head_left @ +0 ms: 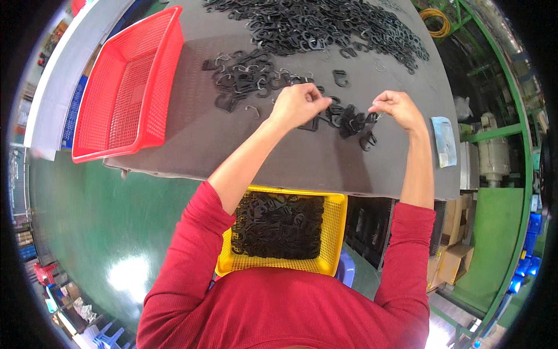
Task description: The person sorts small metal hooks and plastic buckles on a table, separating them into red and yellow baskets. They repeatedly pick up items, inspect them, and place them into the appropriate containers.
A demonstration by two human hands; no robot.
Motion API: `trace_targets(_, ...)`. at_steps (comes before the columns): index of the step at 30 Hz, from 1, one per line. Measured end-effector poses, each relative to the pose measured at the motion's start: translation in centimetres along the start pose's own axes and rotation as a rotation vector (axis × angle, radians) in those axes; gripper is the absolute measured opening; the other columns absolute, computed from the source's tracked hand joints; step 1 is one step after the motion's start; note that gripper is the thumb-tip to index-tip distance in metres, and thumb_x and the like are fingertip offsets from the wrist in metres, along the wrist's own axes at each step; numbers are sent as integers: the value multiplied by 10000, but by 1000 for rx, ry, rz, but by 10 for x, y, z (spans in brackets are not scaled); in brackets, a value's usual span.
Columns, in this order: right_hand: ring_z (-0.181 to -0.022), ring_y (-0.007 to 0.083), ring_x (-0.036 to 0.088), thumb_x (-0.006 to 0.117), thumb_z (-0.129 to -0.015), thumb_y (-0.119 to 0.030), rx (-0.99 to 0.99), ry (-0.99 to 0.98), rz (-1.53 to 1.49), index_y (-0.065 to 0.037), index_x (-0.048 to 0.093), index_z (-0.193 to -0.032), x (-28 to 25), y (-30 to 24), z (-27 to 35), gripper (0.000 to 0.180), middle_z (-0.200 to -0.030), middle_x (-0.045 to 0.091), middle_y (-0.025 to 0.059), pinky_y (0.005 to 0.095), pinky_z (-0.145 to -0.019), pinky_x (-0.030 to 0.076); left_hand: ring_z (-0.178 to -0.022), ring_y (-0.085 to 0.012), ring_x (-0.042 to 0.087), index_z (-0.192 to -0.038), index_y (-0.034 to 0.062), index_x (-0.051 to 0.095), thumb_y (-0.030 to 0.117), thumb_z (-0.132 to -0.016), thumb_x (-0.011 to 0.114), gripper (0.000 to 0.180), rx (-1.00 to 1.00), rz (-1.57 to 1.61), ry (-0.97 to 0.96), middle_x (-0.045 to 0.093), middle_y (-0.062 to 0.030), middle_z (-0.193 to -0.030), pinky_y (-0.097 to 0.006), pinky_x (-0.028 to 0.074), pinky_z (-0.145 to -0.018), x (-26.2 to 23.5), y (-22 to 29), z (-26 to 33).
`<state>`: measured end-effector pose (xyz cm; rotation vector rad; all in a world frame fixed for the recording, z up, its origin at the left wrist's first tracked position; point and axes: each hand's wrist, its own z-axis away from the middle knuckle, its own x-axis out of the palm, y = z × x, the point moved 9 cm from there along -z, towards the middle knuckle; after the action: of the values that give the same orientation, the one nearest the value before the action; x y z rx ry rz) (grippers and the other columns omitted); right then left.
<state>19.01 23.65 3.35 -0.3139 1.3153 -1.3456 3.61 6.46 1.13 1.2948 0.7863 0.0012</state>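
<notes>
My left hand (299, 106) is over the grey table, its fingers curled into a pinch. What it holds, if anything, is hidden by the fingers. To its right, my right hand (399, 109) pinches a small black plastic hook (371, 118) with a bit of silvery metal at its edge. Between the hands lies a small cluster of black hooks (350, 121), and one loose black hook (368, 141) rests just below it. Further left, a looser pile of black hooks (247, 74) is mixed with bent silvery wire pieces.
A large heap of black hooks (325, 26) covers the table's far side. An empty red plastic basket (125, 87) sits at the left edge. Below the near edge, a yellow basket (333, 232) holds many black pieces. A pale blue packet (444, 142) lies at the right edge.
</notes>
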Motion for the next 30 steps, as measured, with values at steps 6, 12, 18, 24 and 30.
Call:
trace_targets(6,-685,158,650,635,-814,-158,117,-254,132,-3,635,-862,3,2,-10,162,-752,673,95,280,-669,508,-830,-311,628,-992,99,671,300,-758,691,309,361,-553,-51,576,-116,-1004,-396,513,-728,44,33,-10)
trace_targets(12,-1019,284,599,667,-751,-507,-19,339,616,-83,652,-987,-3,-12,-93,485,-1046,648,161,392,-841,481,-669,-191,580,-994,73,677,216,-833,620,223,472,-106,251,622,-54,-768,-302,452,-577,-11,22,-13)
trace_targets(18,-965,299,603,770,-703,-362,-56,301,566,-63,571,-1018,39,-23,-118,478,-1022,624,140,406,-808,480,-639,-128,456,-789,81,564,325,-864,563,255,-372,1252,131,592,-38,-830,-226,297,-450,-56,-59,0)
trace_targets(24,-862,174,604,701,-795,-176,-79,90,-405,-43,563,-1038,46,2,-94,310,-885,633,41,319,-722,481,-618,-152,531,-832,82,612,321,-802,671,249,-232,696,25,618,-47,-753,-258,371,-480,-59,-64,-34)
trace_targets(30,-764,131,548,785,-697,-293,-87,-6,288,-46,614,-967,67,-14,-54,404,-834,607,32,272,-681,445,-865,-310,630,-872,117,663,249,-707,652,212,254,-608,116,665,-124,-863,-410,496,-761,-30,0,-30)
